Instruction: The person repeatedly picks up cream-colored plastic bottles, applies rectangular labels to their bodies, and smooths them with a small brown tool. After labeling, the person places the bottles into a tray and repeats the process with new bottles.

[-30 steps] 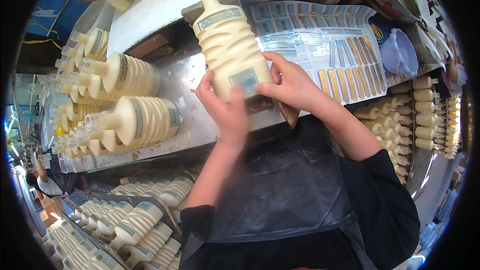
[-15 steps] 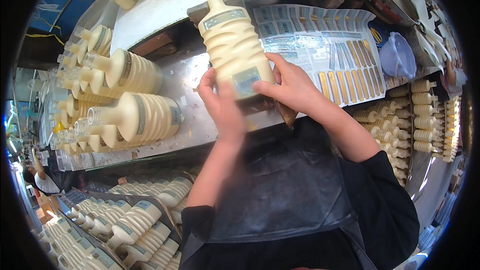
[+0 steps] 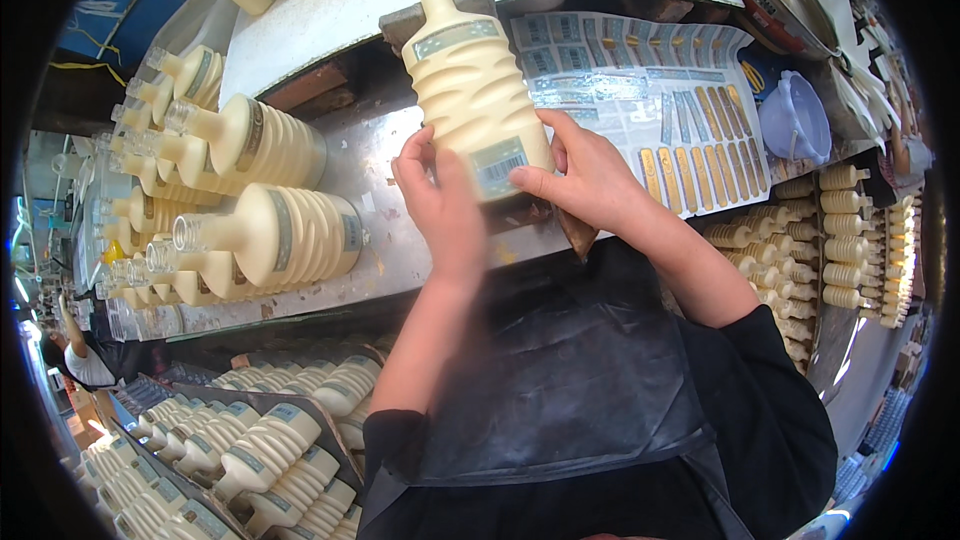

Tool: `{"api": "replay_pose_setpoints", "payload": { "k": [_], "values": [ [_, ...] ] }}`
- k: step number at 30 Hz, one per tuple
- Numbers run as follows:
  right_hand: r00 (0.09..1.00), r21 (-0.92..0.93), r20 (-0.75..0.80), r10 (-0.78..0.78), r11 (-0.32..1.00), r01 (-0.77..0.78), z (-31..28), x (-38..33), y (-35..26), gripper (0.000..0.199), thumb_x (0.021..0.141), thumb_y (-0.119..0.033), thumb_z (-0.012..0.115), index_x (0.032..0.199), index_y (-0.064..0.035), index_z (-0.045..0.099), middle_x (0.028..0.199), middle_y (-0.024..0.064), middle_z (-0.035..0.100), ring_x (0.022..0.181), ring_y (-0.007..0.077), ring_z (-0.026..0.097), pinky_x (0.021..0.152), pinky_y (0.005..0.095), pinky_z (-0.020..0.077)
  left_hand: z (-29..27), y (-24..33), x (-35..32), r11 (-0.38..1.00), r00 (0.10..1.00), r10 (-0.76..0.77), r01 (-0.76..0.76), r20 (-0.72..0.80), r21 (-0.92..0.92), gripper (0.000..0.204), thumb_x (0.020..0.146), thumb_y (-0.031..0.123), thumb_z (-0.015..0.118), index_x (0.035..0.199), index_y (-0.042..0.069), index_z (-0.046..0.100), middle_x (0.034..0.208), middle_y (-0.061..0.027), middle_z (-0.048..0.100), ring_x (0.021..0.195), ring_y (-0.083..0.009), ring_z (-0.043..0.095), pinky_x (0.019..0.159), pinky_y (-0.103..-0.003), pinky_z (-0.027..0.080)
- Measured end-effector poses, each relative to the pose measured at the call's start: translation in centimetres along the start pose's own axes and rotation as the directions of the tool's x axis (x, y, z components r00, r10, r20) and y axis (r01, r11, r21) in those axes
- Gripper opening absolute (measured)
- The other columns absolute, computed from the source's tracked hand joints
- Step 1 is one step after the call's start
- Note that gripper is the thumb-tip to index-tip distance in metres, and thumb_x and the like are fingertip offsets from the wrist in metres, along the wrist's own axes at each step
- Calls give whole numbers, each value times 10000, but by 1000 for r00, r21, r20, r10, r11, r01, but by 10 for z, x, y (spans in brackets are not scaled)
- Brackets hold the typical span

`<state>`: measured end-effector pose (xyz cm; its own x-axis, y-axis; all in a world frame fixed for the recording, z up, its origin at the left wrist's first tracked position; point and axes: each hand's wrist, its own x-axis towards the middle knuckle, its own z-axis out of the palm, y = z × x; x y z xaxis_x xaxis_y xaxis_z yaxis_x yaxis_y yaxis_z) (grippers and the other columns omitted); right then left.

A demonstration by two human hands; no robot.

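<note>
A cream-coloured bottle [image 3: 468,90] with wavy ridges and a clear glass neck lies on its back before me, its neck pointing away. It has a grey-green label near the shoulder and another label [image 3: 495,169] with a barcode near its base. My right hand [image 3: 588,172] grips the bottle's lower right side, thumb lying on the edge of the base label. On the lower left, my left hand [image 3: 445,195] has curled fingers against the bottle's side. Its thumb, smeared by motion, lies over the left edge of that label. A dark rest [image 3: 400,28] shows under the bottle's shoulder.
Similar bottles [image 3: 290,240] lie stacked on the metal tabletop [image 3: 400,265] to the left. Label sheets [image 3: 650,170], partly peeled, lie right of the bottle. A lavender bucket [image 3: 795,118] hangs at the right. More bottles fill racks [image 3: 275,450] below left and at right.
The bottle has shifted very slightly to the right in view, with both hands still on it. The left thumb remains blurred over the base label.
</note>
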<state>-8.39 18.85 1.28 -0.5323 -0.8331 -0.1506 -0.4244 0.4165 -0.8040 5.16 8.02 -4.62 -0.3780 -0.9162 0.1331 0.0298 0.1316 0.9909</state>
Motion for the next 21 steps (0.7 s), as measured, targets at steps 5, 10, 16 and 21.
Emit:
{"api": "replay_pose_setpoints", "payload": {
  "k": [5,10,16,21],
  "values": [
    [1000,1,13,24,1000,-24,-1,0,-1,859,802,-468,788,1435,26,482,774,93,587,714,206,580,661,342,470,-1,2,-7,911,967,239,-255,90,324,579,922,196,644,1401,-50,430,1291,-193,439,1214,-327,492,1092,-451,392],
    [999,65,24,37,997,-39,-3,-2,-1,730,856,-415,758,1399,16,531,821,66,599,758,157,582,687,318,480,-2,2,-4,950,979,193,-205,72,235,563,922,223,662,1383,-31,461,1269,-179,448,1203,-322,485,1087,-448,386],
    [998,617,38,50,784,-63,-26,0,7,234,941,-119,680,1149,-17,649,948,45,628,885,103,615,761,273,519,-5,-1,-2,985,992,122,-125,26,117,466,965,244,662,1331,-11,527,1186,-109,490,1132,-230,480,1043,-390,392],
    [788,-95,-100,-608,794,601,-4,-15,-33,274,811,-55,726,1077,-70,660,919,127,659,826,357,674,720,411,553,-6,-9,3,999,1000,24,-24,7,-44,322,1056,171,563,1343,27,545,1151,-47,563,1062,-126,532,966,-291,452]
  ]
}}
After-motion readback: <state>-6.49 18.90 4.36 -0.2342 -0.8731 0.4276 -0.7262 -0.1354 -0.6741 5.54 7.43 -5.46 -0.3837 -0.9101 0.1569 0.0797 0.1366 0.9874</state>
